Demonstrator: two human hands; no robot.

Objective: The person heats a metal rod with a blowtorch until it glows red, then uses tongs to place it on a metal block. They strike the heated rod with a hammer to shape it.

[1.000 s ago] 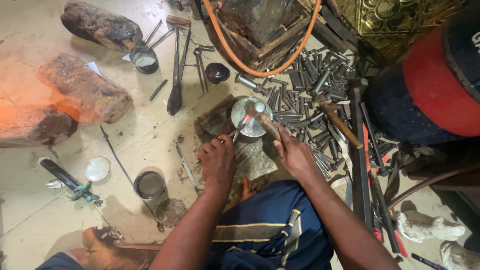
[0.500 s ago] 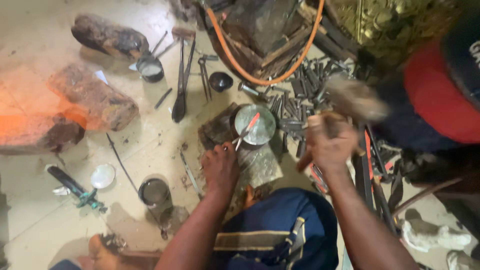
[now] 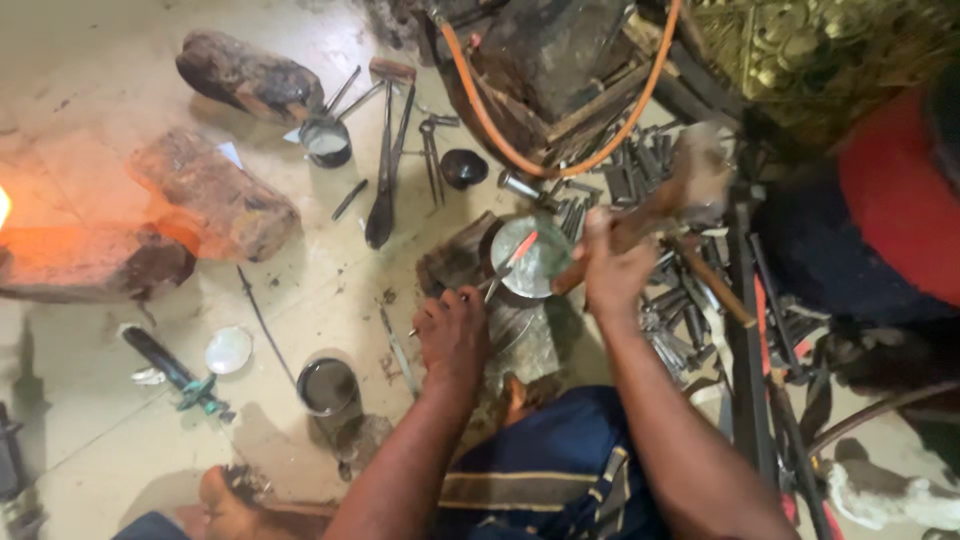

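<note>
My right hand (image 3: 612, 272) grips the wooden handle of a hammer (image 3: 680, 192), raised and blurred above the work. My left hand (image 3: 452, 332) is closed on tongs (image 3: 492, 282) that pinch a thin, red-glowing metal piece (image 3: 522, 247). That piece lies on the round shiny face of a small anvil (image 3: 535, 268) set in a dark wooden block (image 3: 462, 255). The hammer head hangs up and to the right of the anvil, apart from it.
Several metal punches and rods (image 3: 640, 165) lie in a heap behind the anvil. An orange hose (image 3: 560, 165) loops over a dark box. Long tongs (image 3: 385, 150), small cups (image 3: 325, 140), a tin (image 3: 328, 385) and rough stone blocks (image 3: 215, 195) sit on the left floor.
The right hand has swung the hammer up from the anvil to a raised position on the right. The left hand keeps the tongs and glowing piece on the anvil.
</note>
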